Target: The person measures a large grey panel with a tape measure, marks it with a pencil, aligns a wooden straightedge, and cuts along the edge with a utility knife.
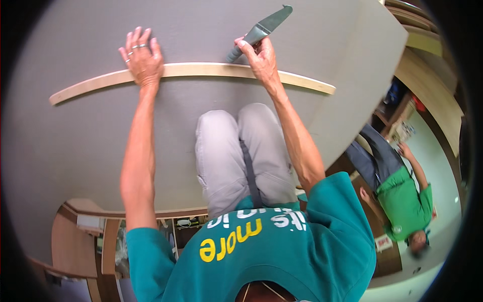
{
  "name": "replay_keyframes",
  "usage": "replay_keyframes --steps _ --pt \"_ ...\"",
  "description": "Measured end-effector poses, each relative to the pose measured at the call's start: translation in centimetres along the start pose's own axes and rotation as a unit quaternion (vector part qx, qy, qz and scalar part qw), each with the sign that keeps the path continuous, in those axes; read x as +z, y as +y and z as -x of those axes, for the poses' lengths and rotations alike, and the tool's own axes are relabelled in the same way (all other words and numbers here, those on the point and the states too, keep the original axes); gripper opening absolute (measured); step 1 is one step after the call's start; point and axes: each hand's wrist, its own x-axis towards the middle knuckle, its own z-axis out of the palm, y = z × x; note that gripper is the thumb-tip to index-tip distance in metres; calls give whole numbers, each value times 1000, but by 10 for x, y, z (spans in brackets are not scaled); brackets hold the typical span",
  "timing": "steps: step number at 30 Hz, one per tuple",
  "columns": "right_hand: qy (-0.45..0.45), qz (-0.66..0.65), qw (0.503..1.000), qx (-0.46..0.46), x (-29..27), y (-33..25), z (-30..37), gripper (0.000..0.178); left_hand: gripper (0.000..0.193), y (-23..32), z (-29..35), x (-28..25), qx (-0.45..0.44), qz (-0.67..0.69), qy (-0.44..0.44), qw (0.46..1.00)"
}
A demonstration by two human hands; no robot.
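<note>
1. Fingers of the left hand [145, 63], five counted with the thumb, are spreading, with their tips pointing away from the body; taking the view's middle as the dial's centre, this hand is lying between 10 and 11 o'clock.
2. One pale wooden strip [196, 69] is passing beneath that hand's heel, stretching from between 9 and 10 o'clock, past 12, to 2.
3. Fingers of the right hand [264, 58] are pinching one gray-green tool [271, 21] near 12 o'clock, the thumb bearing on its near side.
4. That tool's ribbed handle is ending just beside the strip, whether touching I cannot tell; its single hooked tip is pointing between 1 and 2.
5. One gray surface [75, 141] is carrying the strip.
6. Two knees [219, 136] in gray trousers are showing below 12 o'clock, between the two forearms.
7. One co-worker [402, 201] in a green shirt is appearing upside down between 3 and 4 o'clock, both hands staying well apart from the strip.
</note>
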Motion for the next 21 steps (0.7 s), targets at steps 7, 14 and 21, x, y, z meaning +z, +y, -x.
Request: replay_keyframes --steps 7,14,21 --pt "-45 359 929 75 -31 -27 64 30 33 -3 1 -3 -13 18 -6 1000" --pt "43 318 940 116 -24 2 74 33 30 -2 3 -4 -26 -7 -22 999" --pt "28 320 934 155 -32 13 64 33 31 1 1 -6 -26 -24 -26 999"
